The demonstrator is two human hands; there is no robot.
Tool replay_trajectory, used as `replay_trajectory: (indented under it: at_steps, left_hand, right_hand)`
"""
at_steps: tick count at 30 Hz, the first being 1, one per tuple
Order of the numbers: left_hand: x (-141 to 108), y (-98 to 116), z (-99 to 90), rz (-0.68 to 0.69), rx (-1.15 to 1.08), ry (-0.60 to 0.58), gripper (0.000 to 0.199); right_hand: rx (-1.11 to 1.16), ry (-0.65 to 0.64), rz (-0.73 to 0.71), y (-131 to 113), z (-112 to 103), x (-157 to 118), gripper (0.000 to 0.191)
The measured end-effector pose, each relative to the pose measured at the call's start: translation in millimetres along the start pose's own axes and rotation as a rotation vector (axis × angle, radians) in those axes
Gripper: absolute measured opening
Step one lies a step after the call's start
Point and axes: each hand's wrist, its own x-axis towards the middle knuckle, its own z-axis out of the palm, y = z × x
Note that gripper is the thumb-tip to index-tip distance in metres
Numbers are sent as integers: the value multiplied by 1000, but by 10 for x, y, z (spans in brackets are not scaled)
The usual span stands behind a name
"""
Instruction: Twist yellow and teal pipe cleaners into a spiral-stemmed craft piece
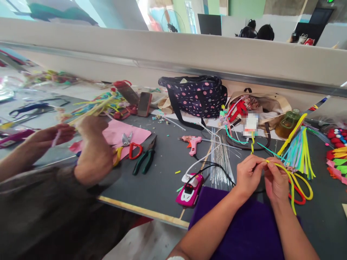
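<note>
My left hand (248, 175) and my right hand (276, 180) meet at the right of the table, each pinching a yellow pipe cleaner (284, 169). The yellow strand loops out to the right of my right hand, beside a red loop (300, 199). A short twisted yellow piece (252, 142) rises above my left hand. Under my forearms lies a purple cloth (235, 231). Behind my right hand is a bundle of yellow, teal and lilac strips (300, 148).
Silvery strands (221, 162), a pink glue gun (193, 142), a magenta toy car (190, 191) and green pliers (145, 157) lie leftward. Bags (196, 95) stand behind, near a green-topped bottle (287, 122). Another person's hands (63, 133) work at the left.
</note>
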Motion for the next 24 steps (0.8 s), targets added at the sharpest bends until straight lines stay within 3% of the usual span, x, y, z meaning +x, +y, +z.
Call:
replay_trajectory:
  at_steps: [7,12,16,24]
  left_hand:
    - [-17,-26,6,-245,-179,-76,28]
    - [-20,-37,16,-374,-293,-36,31]
    - [-24,-42,20,-382,-228,-76,28]
    - [6,-37,1,-251,-70,-109,18]
  right_hand:
    - [99,55,40,-15,-48,42,8]
    - [57,58,45,-14,-57,60,10]
    - [4,70,35,17,-60,53,13]
    - [-81,5,-61,-24,-38,28,6]
